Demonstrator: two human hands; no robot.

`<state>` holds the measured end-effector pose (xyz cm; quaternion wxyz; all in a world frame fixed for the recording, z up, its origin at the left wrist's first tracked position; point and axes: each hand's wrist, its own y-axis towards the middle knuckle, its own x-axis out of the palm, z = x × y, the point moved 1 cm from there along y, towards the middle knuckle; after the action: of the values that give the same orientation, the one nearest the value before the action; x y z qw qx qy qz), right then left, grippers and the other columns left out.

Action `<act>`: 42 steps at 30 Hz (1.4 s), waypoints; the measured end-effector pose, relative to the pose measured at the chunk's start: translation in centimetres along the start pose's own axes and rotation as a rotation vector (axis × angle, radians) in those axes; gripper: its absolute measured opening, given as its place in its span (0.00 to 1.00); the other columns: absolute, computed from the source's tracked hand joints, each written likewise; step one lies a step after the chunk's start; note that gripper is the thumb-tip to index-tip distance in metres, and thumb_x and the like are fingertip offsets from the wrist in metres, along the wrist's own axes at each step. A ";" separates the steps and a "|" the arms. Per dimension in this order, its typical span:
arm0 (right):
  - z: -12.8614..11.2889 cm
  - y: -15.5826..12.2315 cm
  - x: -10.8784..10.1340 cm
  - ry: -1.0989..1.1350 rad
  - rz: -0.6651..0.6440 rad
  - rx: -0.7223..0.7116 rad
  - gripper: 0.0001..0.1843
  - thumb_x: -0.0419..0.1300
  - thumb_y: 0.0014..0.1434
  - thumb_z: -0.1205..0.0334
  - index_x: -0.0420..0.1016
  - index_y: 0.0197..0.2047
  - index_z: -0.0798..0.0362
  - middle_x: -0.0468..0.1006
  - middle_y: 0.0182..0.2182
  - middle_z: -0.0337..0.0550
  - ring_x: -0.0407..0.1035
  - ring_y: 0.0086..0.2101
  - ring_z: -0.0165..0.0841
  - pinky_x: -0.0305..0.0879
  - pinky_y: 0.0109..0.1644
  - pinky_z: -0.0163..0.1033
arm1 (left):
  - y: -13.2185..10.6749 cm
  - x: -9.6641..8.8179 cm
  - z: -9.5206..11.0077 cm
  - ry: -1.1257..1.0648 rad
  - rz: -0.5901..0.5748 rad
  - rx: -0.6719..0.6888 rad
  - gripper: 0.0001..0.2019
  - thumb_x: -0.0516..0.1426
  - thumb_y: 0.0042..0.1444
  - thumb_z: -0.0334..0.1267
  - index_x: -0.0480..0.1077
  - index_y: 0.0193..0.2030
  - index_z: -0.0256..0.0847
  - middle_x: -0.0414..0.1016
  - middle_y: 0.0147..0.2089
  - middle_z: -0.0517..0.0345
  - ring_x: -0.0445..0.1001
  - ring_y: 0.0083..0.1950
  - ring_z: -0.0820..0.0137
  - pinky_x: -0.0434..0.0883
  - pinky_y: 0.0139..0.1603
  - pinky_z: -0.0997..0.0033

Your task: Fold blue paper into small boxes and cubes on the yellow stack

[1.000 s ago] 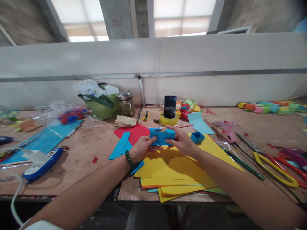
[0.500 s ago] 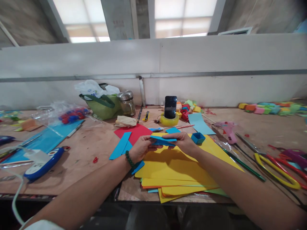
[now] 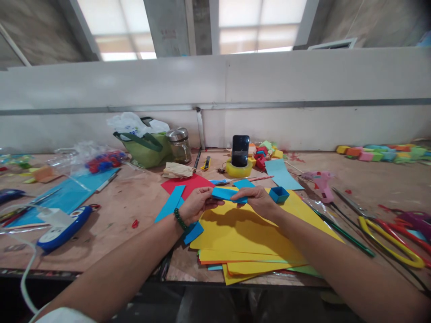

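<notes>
A folded blue paper strip is stretched between both hands, above a stack of yellow paper. My left hand, with a green bead bracelet at the wrist, pinches the strip's left end. At the other end, my right hand grips it, thumb on top and fingers mostly hidden beneath. Just right of that hand stands a small open blue paper box. More blue paper strips lie left of the stack, partly over a red paper sheet. One blue piece is beside my left wrist.
A phone leans upright in a yellow tape roll. Rightward are a pink glue gun, a green pencil and yellow-handled scissors. A glass jar and green bag stand behind. Leftward lies a blue-and-white device.
The blue strip has turned so its broad face now shows, where before it appeared edge-on with separated layers. My right thumb now presses on top of it.
</notes>
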<state>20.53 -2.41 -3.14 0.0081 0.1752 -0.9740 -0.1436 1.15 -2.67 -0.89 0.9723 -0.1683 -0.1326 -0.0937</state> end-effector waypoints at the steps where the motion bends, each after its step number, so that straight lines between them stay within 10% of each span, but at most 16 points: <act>1: 0.0 0.0 -0.1 -0.019 -0.012 -0.006 0.19 0.52 0.38 0.72 0.84 0.26 0.49 0.77 0.23 0.38 0.68 0.24 0.27 0.71 0.31 0.35 | 0.0 0.0 0.1 -0.002 -0.005 0.000 0.10 0.55 0.58 0.26 0.72 0.27 0.33 0.79 0.24 0.55 0.79 0.25 0.74 0.71 0.25 0.83; 23: 0.9 0.2 -0.7 -0.273 -0.140 -0.095 0.21 0.50 0.40 0.75 0.83 0.27 0.50 0.75 0.23 0.38 0.68 0.24 0.27 0.64 0.32 0.34 | 0.4 -0.6 -0.4 0.192 0.008 0.104 0.14 0.70 0.39 0.38 0.70 0.25 0.34 0.75 0.23 0.60 0.76 0.24 0.75 0.67 0.24 0.81; 32: -2.4 -0.7 0.0 -0.003 -0.115 0.092 0.14 0.65 0.47 0.58 0.79 0.39 0.51 0.79 0.42 0.44 0.70 0.47 0.39 0.66 0.51 0.44 | -1.0 0.2 -0.8 0.442 -0.066 0.437 0.09 0.65 0.44 0.39 0.73 0.24 0.36 0.73 0.21 0.61 0.74 0.23 0.73 0.68 0.26 0.77; 42: -1.4 -0.7 0.6 -0.175 -0.199 0.233 0.21 0.67 0.46 0.44 0.77 0.27 0.57 0.74 0.21 0.38 0.63 0.22 0.25 0.57 0.24 0.31 | -1.6 0.9 -1.4 0.315 -0.125 0.442 0.10 0.67 0.40 0.39 0.73 0.26 0.36 0.76 0.25 0.58 0.75 0.27 0.71 0.71 0.30 0.75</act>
<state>20.31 -3.66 -2.07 -0.1111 0.2571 -0.9589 -0.0447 1.97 -4.75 -1.39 0.9864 0.0727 -0.0074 -0.1474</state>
